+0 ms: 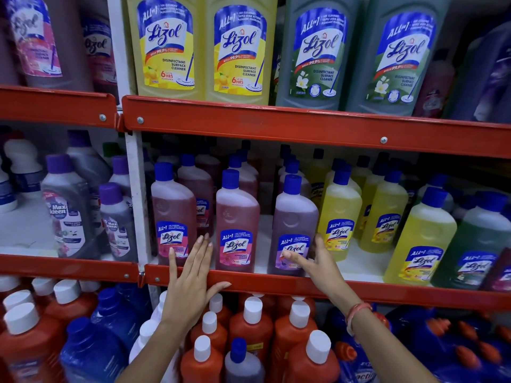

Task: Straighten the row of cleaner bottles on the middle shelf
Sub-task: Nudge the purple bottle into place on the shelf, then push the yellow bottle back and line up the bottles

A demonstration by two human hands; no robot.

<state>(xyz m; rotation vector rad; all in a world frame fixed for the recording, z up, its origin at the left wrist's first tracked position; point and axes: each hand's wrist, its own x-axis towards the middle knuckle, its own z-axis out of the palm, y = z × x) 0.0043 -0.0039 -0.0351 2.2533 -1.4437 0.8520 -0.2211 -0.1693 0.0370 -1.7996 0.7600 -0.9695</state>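
The middle shelf (359, 288) has a red front rail and holds a row of blue-capped cleaner bottles. At the front stand a pink bottle (172, 214), a second pink bottle (237, 219), a purple bottle (294, 225) and yellow bottles (340, 214) to the right. My left hand (190, 277) is flat and open, fingers spread over the rail, fingertips at the base of the left pink bottle. My right hand (315, 261) curls around the lower right side of the purple bottle, thumb across its label.
The top shelf carries large yellow bottles (168, 48) and large green bottles (318, 53). Below stand red bottles with white caps (251, 324) and blue jugs (110, 319). A white upright post (138, 205) splits off the left bay with grey bottles (66, 205).
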